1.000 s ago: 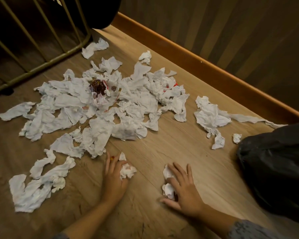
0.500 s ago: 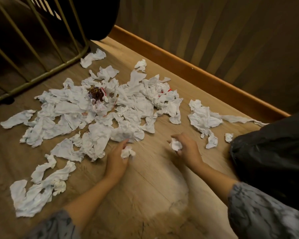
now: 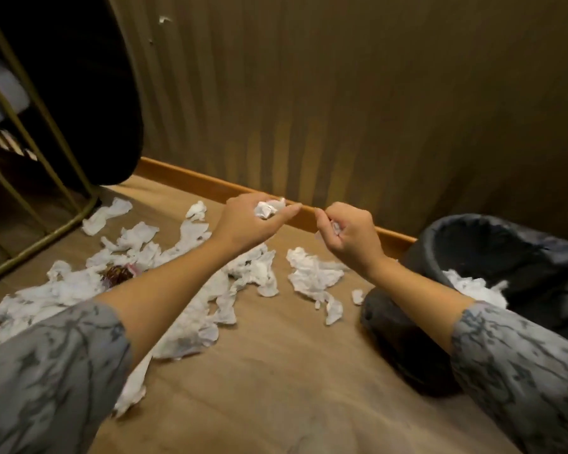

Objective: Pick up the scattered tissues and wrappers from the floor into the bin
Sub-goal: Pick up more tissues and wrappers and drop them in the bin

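Observation:
My left hand [image 3: 250, 221] is raised above the floor and holds a crumpled white tissue [image 3: 268, 208] in its curled fingers. My right hand [image 3: 348, 234] is raised beside it, its fingers curled round a small white tissue ball [image 3: 335, 228]. Many white tissues [image 3: 138, 247] lie scattered over the wooden floor under and left of my arms, with a dark red wrapper [image 3: 117, 273] among them. Another tissue clump [image 3: 312, 275] lies below my right hand. The bin [image 3: 440, 253], lined with a black bag, stands at the right with tissues [image 3: 476, 288] inside.
A gold metal frame [image 3: 46, 237] stands at the far left with a dark object [image 3: 89, 93] behind it. A ribbed wall with an orange skirting board [image 3: 191, 178] runs along the back. Bare wooden floor [image 3: 276, 371] lies in front of me.
Both hands have lifted off the floor with their tissues and moved right toward the bin. The view has tilted up and to the right, bringing the bin's opening into sight.

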The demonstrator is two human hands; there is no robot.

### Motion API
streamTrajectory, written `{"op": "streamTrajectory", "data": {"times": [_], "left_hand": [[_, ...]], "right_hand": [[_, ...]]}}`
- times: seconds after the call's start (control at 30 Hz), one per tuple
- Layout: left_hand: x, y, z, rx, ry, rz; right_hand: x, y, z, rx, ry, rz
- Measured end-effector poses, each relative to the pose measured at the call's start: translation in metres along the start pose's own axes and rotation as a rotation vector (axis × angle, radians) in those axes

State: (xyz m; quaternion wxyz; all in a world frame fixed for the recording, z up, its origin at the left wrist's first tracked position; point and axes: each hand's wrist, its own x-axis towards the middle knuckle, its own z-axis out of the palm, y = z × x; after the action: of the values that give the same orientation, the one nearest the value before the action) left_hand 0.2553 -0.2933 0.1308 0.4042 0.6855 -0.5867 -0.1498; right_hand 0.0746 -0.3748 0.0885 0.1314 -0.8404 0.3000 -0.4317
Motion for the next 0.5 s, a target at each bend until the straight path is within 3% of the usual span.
{"op": "streamTrajectory", "data": {"times": [0.1,0.17,0.27,0.33,0.5], "left_hand": [[0.02,0.045,0.046,-0.23,0.01,-0.059],[0.024,0.07,0.083,-0.442,0.015,-0.15],[0.021,0.096,0.141,-0.554,-0.027,-0.22],[0.018,0.108,0.174,-0.596,-0.038,-0.168],[0.008,0.149,0.236,-0.608,-0.078,-0.073]], "right_hand": [[0.013,0.022,-0.052,-0.227,0.006,-0.119],[0.009,0.039,-0.084,-0.302,0.051,-0.105],[-0.013,0.06,-0.122,-0.225,0.274,0.144],[-0.034,0.075,-0.14,-0.174,0.421,0.346],[-0.078,0.108,-0.172,-0.242,0.535,0.669]]}}
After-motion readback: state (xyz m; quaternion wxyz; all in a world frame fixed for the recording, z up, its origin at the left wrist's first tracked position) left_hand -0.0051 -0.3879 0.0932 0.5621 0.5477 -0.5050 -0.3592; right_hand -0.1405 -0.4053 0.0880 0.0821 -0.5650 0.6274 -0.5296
